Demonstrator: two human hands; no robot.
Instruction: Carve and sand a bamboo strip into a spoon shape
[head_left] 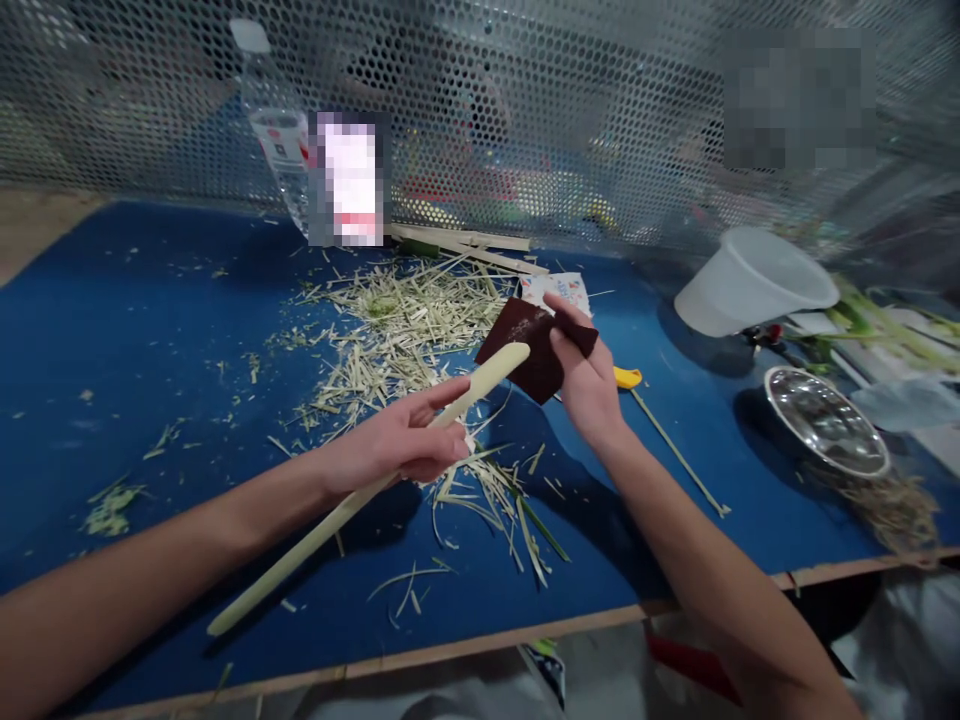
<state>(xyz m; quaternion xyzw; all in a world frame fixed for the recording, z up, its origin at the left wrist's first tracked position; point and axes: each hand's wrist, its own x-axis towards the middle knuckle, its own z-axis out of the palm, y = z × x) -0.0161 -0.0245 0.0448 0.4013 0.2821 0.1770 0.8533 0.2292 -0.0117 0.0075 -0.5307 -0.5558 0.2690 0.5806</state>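
My left hand (420, 435) is closed around a pale peeled stick (300, 555). The stick runs slantwise, its rounded upper end over a dark brown sheet that looks like sandpaper (521, 335). My right hand (589, 375) grips that sheet by its right side, the thumb and fingers bent about the folded edge. Whether the stick touches the sheet I cannot tell. Beneath and behind both hands lies a heap of pale green shavings (405, 320). A white printed packet (559, 290) shows just behind my right hand.
On the blue table (97, 340), a clear bottle (277, 140) and a blurred-out screen (349, 180) stand against a perforated metal panel (487, 80). To the right are a tilted white bucket (720, 290), a metal bowl (825, 420) and a yellow-handled thin tool (628, 378).
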